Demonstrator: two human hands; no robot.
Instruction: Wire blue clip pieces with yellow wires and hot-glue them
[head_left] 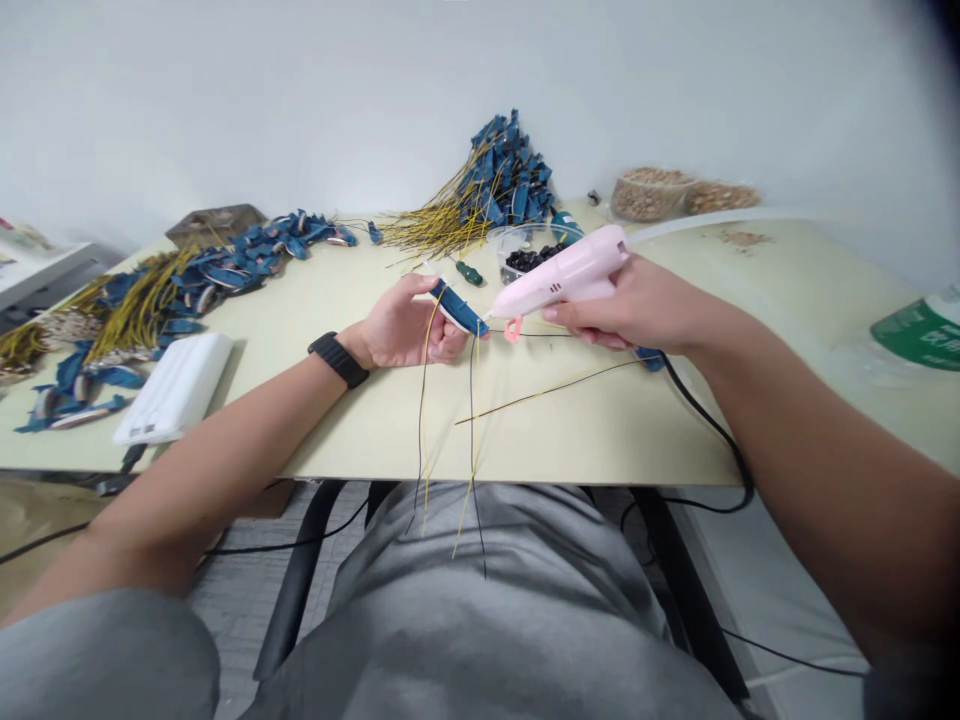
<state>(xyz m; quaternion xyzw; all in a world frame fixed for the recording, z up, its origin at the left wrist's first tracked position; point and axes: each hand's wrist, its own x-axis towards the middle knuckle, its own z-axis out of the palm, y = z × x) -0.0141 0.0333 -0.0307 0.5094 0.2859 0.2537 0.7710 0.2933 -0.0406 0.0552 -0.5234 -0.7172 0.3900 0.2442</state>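
"Pink plastic glue gun [559, 277]: where is it?"
"Grasped in the right grip [651, 303], nozzle tip just beside the curved blue-and-white piece [458, 308]."
"And the left grip [405, 325]?"
"Pinching that piece; thin yellow and black strands [472, 400] hang below the left grip."
"Beyond both?"
"Clear round plastic tub [500, 257] of small black pieces [532, 258], on the pale yellow desk [360, 430]."

A pink glue gun [566, 274] slants down leftward, nozzle [491, 314] near the lower end of a tilted blue-and-white piece [459, 307] trailing 2 yellow and 2 black strands [472, 400].
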